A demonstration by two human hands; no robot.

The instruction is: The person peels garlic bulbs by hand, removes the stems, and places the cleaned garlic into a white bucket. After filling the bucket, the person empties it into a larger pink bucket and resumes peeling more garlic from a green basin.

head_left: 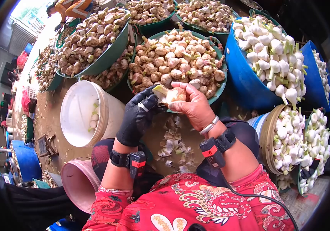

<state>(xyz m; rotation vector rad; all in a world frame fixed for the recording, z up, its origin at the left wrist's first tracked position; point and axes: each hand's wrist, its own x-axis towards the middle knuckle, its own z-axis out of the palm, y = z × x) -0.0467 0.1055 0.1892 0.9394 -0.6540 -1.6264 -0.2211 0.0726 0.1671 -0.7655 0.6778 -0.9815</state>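
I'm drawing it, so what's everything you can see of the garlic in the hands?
The garlic bulb is roundish, with brownish, papery-looking skin and a thick, pale stem stub. It's held roughly sideways near the edge of the green tub. The bare right hand grips its round end; the gloved left hand is at the stub.

Garlic bulb (pixel 177 95) before the basin (pixel 222 81)
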